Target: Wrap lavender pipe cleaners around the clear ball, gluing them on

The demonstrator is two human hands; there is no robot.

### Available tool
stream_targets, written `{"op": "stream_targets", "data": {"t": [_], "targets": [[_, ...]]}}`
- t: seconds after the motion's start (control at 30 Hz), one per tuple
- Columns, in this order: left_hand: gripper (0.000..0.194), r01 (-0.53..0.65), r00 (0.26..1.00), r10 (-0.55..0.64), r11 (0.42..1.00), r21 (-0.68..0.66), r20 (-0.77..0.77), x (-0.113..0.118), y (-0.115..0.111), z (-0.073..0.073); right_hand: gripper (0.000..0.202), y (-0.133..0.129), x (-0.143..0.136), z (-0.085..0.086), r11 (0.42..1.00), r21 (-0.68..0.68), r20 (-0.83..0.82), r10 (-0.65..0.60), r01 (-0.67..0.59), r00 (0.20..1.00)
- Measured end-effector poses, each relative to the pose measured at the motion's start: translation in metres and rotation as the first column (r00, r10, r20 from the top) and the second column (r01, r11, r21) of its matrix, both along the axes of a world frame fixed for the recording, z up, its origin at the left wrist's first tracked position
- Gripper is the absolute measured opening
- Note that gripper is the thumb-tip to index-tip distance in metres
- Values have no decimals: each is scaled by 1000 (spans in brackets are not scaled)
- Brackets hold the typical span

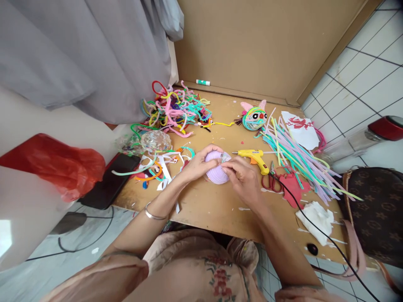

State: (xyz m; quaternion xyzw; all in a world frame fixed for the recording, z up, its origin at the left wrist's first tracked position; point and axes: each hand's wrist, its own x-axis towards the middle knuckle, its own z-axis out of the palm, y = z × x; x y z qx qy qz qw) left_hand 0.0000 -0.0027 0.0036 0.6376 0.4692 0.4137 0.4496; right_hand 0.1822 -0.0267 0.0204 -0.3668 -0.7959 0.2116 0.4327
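A round ball wrapped in lilac pipe cleaner (217, 174) is between my hands, above the table's front half. My left hand (201, 162) is closed around its upper left side, with the thumb across the front. A small uncovered, clear-looking patch shows at the ball's upper right. My right hand (244, 175) is closed in a pinch at that patch; what lies between the fingertips is too small to make out. Just beyond my right hand, a yellow glue gun (253, 157) lies on its side. Red-handled scissors (271, 181) rest to its right.
A tangled heap of pipe cleaners (176, 107) fills the back left, near a clear bumpy ball (156, 141). A decorated ball with pink ears (254, 117) stands at the back. Straight pipe cleaners (299, 157), white tissue (316, 220), a black cable (302, 203) and a brown bag (373, 209) occupy the right.
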Motion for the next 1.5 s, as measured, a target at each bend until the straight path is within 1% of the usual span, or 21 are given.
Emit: {"op": "stream_targets", "data": {"t": [0.2,0.5,0.73,0.9,1.13,1.27,1.4,1.5], "targets": [[37,-3,1000,3,1000,-16,9,1,-1,4,20,1,0,-1,1000,3,-9,11,-11,1000],[39,-6,1000,7,1000,-29,13,0,-1,3,12,2,3,0,997,-67,-46,28,-31,999],[39,-1,1000,1,1000,0,14,0,0,2,5,8,7,-1,989,-132,-112,46,-61,993],[39,5,1000,-5,1000,7,21,0,0,5,3,9,7,-4,992,-115,-93,35,-46,995],[39,5,1000,-5,1000,1,29,1,0,4,9,6,5,-4,996,-74,-84,52,-58,995],[39,-3,1000,3,1000,-4,31,1,0,3,7,7,6,-5,996,-71,-111,50,-58,993],[39,-8,1000,9,1000,-6,24,1,0,3,4,7,6,-6,993,-102,-138,51,-65,989],[38,-5,1000,6,1000,-4,24,1,0,3,4,7,5,-5,995,-91,-161,25,-40,987]]}}
